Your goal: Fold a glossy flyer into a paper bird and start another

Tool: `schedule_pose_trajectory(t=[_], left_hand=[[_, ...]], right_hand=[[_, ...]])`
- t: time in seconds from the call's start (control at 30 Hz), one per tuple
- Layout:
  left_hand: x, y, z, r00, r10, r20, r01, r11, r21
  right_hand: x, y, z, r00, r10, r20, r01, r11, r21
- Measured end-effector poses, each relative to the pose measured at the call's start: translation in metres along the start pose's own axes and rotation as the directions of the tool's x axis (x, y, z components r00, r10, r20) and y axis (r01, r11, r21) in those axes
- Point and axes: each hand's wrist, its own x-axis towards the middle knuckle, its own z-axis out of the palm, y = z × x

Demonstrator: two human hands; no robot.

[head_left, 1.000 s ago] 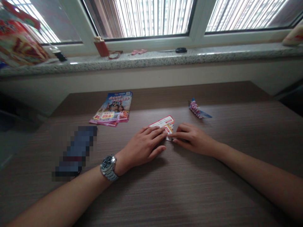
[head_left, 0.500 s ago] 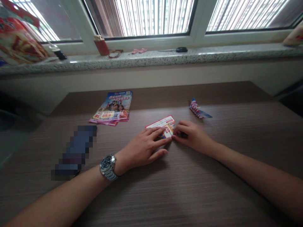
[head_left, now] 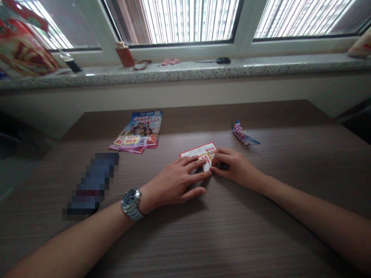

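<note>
A printed flyer [head_left: 197, 150], white with a red border and an orange-edged part, lies on the table between my hands. My left hand [head_left: 181, 179] rests on it with its fingers spread, and a steel watch [head_left: 131, 202] is on that wrist. At the right edge of the flyer, my right hand [head_left: 232, 164] pinches the paper between thumb and curled fingers. Its knuckles hide that edge, and my left fingers cover the near left part. Farther back on the right stands a small folded paper piece [head_left: 242, 135], blue and pink.
A stack of flyers [head_left: 140, 131] lies at the back left of the wooden table [head_left: 203, 239]. Nearer on the left is a pixelated dark, flat object [head_left: 94, 185]. On the stone windowsill [head_left: 185, 73] are scissors [head_left: 223, 60], a red container [head_left: 125, 56] and food packaging [head_left: 26, 50].
The flyer has shifted slightly to the right, and its visible printed part looks different beside my right fingers. My left hand has crept a little to the right; my right hand has barely moved.
</note>
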Motion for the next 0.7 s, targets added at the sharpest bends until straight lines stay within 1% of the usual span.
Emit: schedule_pose_trajectory(t=[0.13,0.23,0.47,0.7], left_hand=[[0.001,0.001,-0.001,1.0,-0.004,0.008,0.004,1.0,-0.003],[0.0,0.001,-0.002,1.0,0.001,-0.008,-0.001,1.0,-0.021],[0.0,0.001,-0.002,1.0,0.002,-0.01,-0.002,1.0,-0.025],[0.0,0.001,-0.003,1.0,-0.004,0.012,0.005,1.0,-0.005]], right_hand=[[0.002,-0.001,-0.001,1.0,0.003,0.01,-0.003,1.0,-0.012],[0.004,0.002,-0.003,1.0,0.018,0.001,-0.018,0.999,-0.037],[0.011,0.02,-0.008,0.989,0.128,-0.078,-0.136,0.985,-0.11],[0.016,0.03,-0.014,0.965,0.217,-0.149,-0.234,0.966,-0.109]])
